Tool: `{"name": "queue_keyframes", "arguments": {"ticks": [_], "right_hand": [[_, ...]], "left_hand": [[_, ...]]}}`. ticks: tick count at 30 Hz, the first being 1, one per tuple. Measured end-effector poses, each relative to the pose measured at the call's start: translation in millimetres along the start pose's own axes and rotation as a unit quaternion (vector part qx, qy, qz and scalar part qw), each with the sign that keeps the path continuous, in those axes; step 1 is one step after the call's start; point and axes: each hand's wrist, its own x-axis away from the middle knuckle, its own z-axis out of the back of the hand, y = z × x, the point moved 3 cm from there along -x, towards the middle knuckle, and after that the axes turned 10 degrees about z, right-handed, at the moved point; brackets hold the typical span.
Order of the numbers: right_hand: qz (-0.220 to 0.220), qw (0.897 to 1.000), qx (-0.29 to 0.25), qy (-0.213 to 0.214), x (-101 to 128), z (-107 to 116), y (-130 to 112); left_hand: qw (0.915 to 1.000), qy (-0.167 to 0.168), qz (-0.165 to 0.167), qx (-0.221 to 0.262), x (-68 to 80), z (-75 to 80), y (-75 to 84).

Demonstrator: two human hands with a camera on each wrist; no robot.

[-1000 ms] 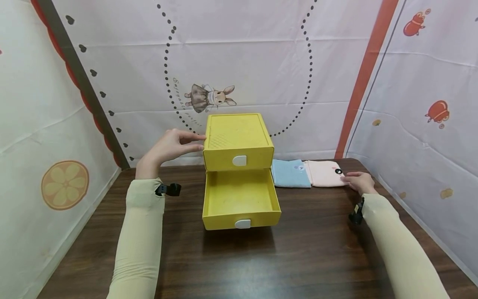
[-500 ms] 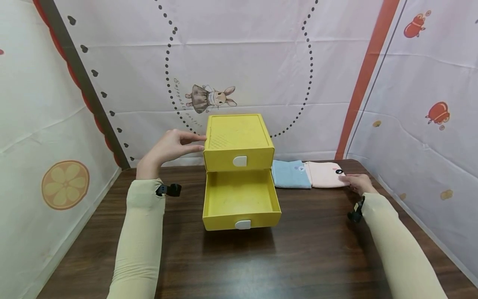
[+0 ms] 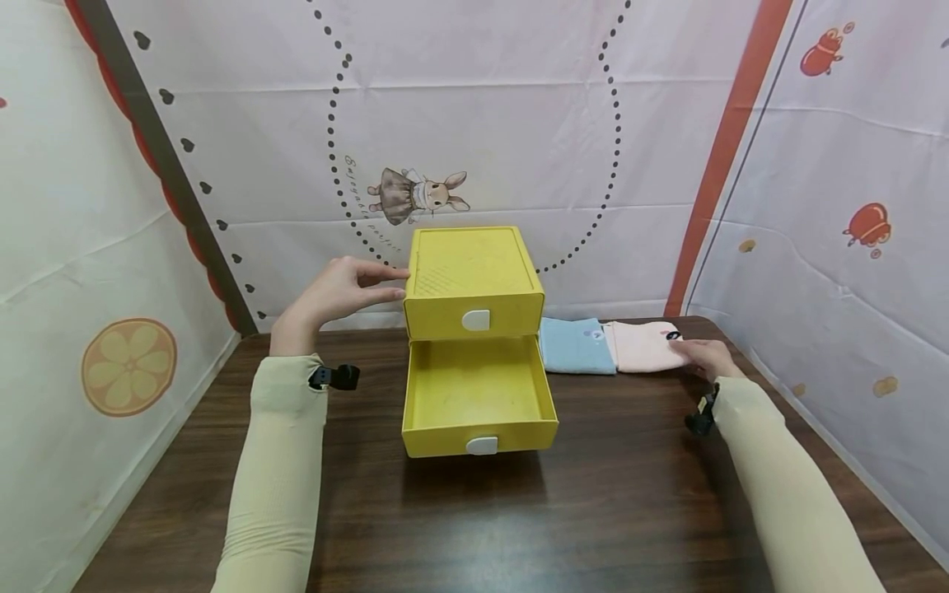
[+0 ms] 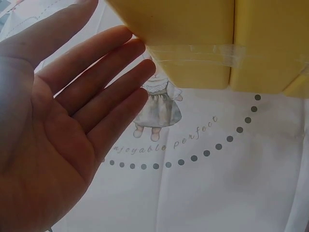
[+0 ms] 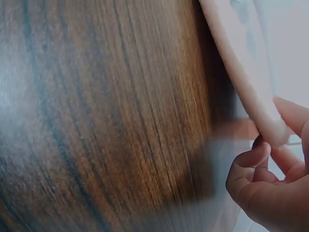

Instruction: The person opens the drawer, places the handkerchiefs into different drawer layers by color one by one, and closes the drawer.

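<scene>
pink cloth meets our right fingers (image 5: 251, 166) first: they curl at the near right corner of the folded pink towel (image 3: 647, 346), thumb above and fingertips tucked under its rounded edge, so the right hand (image 3: 706, 356) pinches it. we judge the towel soft, light and floppy, likely to sag or unfold if lifted by one corner; taking hold across the thick folded edge should keep it together. it lies flat at the back right of the dark wooden table (image 3: 593, 511), touching the folded blue towel (image 3: 577, 345) on its left.

our left hand (image 3: 337, 290) is relaxed and flat, its straight fingers (image 4: 113, 79) resting against the upper left side of the yellow drawer unit (image 3: 474, 284), grasping nothing. the unit looks like stiff, smooth plastic and probably light, so that bracing hand seems useful.

outward from there, the lower drawer (image 3: 478, 395) stands pulled out toward us, empty, with a white tab handle on its front. the blue towel lies just beside the unit's right wall. printed fabric walls close in behind and on the right, near the towels, while bare tabletop in front of the drawer gives us room to move.
</scene>
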Motion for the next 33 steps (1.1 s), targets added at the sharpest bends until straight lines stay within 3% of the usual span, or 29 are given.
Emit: {"name": "queue_keyframes", "arguments": {"ticks": [5, 15, 33], "right_hand": [[-0.006, 1.000, -0.011, 0.024, -1, 1, -2], [-0.021, 0.999, -0.020, 0.019, -1, 6, -2], [0.003, 0.998, -0.023, 0.060, 7, 14, -6]], "left_hand": [[1.0000, 0.000, -0.001, -0.001, 0.7, 0.7, 0.5], [1.0000, -0.003, -0.004, 0.002, 0.7, 1.3, -0.5], [1.0000, -0.001, -0.005, -0.003, 0.3, 1.0, 0.1]]}}
